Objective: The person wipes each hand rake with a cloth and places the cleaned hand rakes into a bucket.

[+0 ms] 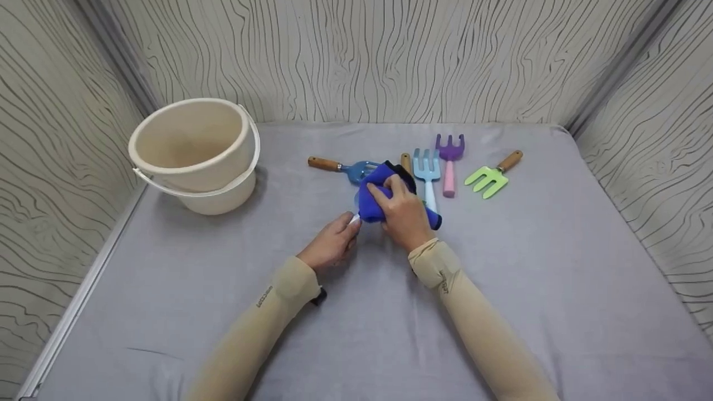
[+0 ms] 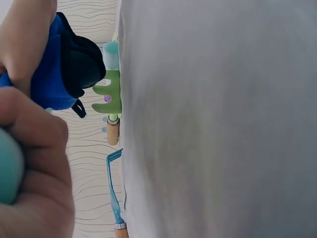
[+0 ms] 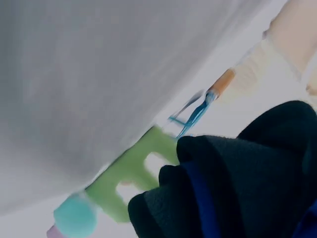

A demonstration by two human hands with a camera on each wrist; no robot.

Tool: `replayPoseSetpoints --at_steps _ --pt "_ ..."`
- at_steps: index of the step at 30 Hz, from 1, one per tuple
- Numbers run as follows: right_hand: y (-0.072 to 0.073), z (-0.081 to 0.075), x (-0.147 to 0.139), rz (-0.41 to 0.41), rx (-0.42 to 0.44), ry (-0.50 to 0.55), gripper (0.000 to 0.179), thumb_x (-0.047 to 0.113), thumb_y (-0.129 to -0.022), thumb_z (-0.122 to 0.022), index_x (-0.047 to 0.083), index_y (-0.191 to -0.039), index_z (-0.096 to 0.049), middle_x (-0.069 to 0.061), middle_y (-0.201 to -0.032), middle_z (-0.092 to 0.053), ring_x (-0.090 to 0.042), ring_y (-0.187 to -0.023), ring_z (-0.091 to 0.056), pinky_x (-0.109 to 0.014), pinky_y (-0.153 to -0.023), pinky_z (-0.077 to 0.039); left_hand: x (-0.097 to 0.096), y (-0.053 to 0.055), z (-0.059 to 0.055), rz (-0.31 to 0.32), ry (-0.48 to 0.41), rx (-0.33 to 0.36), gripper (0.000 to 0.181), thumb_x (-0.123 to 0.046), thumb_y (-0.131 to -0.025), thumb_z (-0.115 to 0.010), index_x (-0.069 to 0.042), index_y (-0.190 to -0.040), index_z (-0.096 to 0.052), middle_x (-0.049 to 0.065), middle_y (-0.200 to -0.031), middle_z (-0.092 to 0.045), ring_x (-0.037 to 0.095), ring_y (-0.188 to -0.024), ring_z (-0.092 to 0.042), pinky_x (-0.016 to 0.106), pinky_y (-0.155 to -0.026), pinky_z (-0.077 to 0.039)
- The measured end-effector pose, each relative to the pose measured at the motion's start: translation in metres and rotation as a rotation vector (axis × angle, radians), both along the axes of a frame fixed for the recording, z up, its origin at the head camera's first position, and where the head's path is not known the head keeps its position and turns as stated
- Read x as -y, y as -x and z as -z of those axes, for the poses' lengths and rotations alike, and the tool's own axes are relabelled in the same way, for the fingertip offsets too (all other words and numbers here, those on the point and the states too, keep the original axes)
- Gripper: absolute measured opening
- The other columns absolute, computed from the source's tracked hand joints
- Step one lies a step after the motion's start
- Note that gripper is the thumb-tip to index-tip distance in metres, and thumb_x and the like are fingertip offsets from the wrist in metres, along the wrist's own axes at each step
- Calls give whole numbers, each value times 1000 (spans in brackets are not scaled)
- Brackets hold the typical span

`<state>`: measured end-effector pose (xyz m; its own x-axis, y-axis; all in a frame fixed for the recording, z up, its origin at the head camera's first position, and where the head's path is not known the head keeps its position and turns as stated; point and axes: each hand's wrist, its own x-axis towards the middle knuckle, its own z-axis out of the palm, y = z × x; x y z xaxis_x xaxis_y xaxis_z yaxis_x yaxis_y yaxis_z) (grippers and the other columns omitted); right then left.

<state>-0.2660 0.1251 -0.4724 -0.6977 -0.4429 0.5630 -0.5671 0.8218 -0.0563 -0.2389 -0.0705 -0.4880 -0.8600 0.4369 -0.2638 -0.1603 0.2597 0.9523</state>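
My left hand (image 1: 332, 243) grips the pale handle (image 1: 355, 219) of a hand tool. The rounded light teal end of the handle (image 2: 7, 166) shows in the left wrist view. A blue cloth with dark edging (image 1: 374, 192) wraps the tool's head, leaving only a light-blue sliver visible, so its kind is hidden. My right hand (image 1: 406, 214) holds the cloth around that head, fingers bent over the top. Close behind the cloth lie a light-blue hand fork (image 1: 427, 164) and a green fork (image 3: 129, 168), partly covered in the head view.
A blue slotted tool with a wooden handle (image 1: 323, 164) lies behind the hands. To the right are a purple fork with a pink handle (image 1: 449, 175) and a lime-green fork (image 1: 490, 178). A beige bucket with a white handle (image 1: 217, 203) stands at the back left.
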Motion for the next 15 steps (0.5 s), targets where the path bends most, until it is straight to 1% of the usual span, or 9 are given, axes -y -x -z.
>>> replayPoseSetpoints --at_steps 4,11,15 --pt "2 2 -2 58 -33 -26 55 9 -85 -86 10 -137 -68 -18 -110 -57 -32 -95 -67 -44 -89 -61 -2 -1 0 -3 24 8 46 -43 -113 -36 1 -125 -47 -1 -78 -46 15 -61 -40 28 -51 -36" --pt "2 3 4 153 -64 -73 53 10 -90 -81 9 -140 -65 -21 -112 -59 -31 -88 -67 -44 -85 -62 -4 0 0 -32 64 -21 41 -39 -113 -38 -2 -126 -49 -1 -78 -46 15 -61 -41 28 -51 -36" --pt "0 3 6 194 -54 -63 59 11 -86 -84 7 -141 -63 -22 -112 -59 -32 -91 -67 -44 -86 -62 -6 1 -1 -17 153 -114 38 -37 -113 -38 -2 -123 -50 -1 -80 -45 15 -66 -42 29 -58 -35"
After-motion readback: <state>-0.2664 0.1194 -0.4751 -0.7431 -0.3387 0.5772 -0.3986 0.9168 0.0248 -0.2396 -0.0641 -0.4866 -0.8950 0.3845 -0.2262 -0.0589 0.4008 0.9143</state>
